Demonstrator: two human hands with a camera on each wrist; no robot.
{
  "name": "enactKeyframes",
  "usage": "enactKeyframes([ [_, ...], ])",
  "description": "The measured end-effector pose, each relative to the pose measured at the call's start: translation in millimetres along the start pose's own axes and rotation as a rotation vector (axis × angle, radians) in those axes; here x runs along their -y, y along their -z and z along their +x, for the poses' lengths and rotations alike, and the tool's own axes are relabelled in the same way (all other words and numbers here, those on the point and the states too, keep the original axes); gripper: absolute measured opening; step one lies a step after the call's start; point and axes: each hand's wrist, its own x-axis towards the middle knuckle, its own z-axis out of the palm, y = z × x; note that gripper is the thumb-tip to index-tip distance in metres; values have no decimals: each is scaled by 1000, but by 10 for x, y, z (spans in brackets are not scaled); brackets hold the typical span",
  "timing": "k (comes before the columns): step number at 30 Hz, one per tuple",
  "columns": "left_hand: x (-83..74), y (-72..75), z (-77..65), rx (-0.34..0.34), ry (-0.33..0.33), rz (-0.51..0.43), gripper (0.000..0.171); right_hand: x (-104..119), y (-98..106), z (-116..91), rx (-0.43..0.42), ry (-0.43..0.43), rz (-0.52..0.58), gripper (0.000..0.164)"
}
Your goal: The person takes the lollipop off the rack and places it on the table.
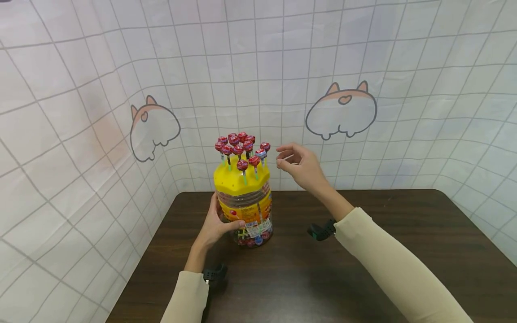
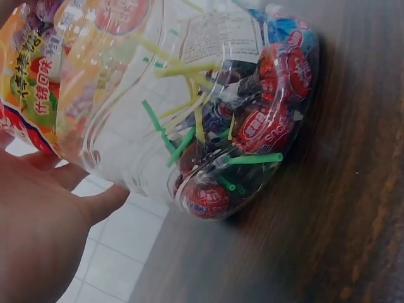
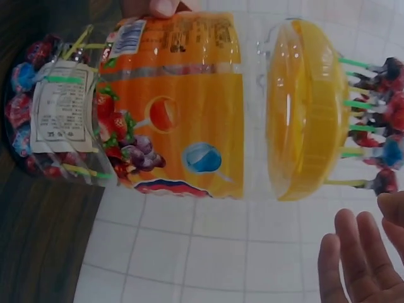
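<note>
A clear plastic lollipop jar (image 1: 244, 215) with a yellow lid (image 1: 242, 181) and an orange printed label stands on the table. Several wrapped lollipops (image 1: 242, 165) stick up from holes in the lid, and more lie loose at the jar's bottom, best seen in the left wrist view. My left hand (image 1: 215, 226) grips the jar's left side, its thumb across the front. To the right of the lid, my right hand (image 1: 300, 166) hovers with fingers loosely bent and nothing between them. In the right wrist view its fingers (image 3: 356, 252) are just beside the outermost lollipop (image 3: 385, 181).
The dark wooden table (image 1: 363, 251) stretches around the jar, mostly to the right. A white gridded cloth (image 1: 258, 58) with cartoon animal drawings hangs behind and at both sides. Each wrist carries a black strap-like device (image 1: 322, 230).
</note>
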Motion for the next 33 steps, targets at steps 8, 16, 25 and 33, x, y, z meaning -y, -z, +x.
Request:
enactKeyframes([
  [8,63,48,21,36,-9,-16,104,-39,-142,173,2,18,67,31],
  [16,81,111,52,67,-46,8,104,-47,-244,265,18,83,104,34],
  [25,52,99,108,85,-52,3,103,-7,-259,300,-13,55,108,36],
  [33,103,104,113,81,-51,6,102,-85,-300,326,-50,100,98,37],
])
